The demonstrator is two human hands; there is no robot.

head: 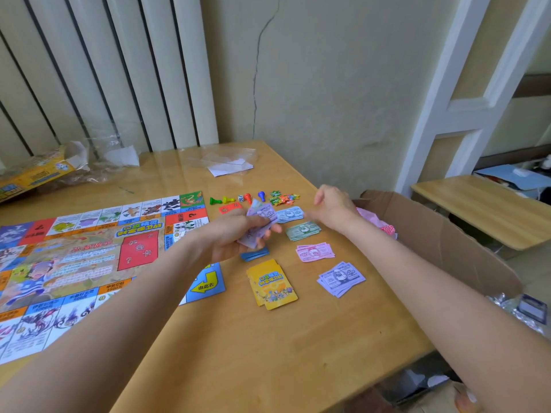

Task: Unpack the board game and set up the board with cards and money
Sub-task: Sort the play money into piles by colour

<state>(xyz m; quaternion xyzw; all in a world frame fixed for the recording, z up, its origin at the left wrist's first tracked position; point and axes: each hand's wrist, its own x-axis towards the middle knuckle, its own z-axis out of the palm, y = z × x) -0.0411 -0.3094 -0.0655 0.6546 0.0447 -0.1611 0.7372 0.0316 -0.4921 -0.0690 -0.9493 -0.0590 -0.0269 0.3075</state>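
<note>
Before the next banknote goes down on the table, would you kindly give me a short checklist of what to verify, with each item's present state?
1. Left hand grips the purple notes: ok.
2. Right hand free to take a note, fingers relaxed, holding nothing: ok.
3. Piles kept apart: blue pile, green pile, pink pile, purple pile: ok.
4. Game board lies flat and unfolded: ok.
5. Count of notes in the hand: cannot tell.

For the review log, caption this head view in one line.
Left hand holds purple notes; right hand hovers open above sorted money piles beside the board.
</note>
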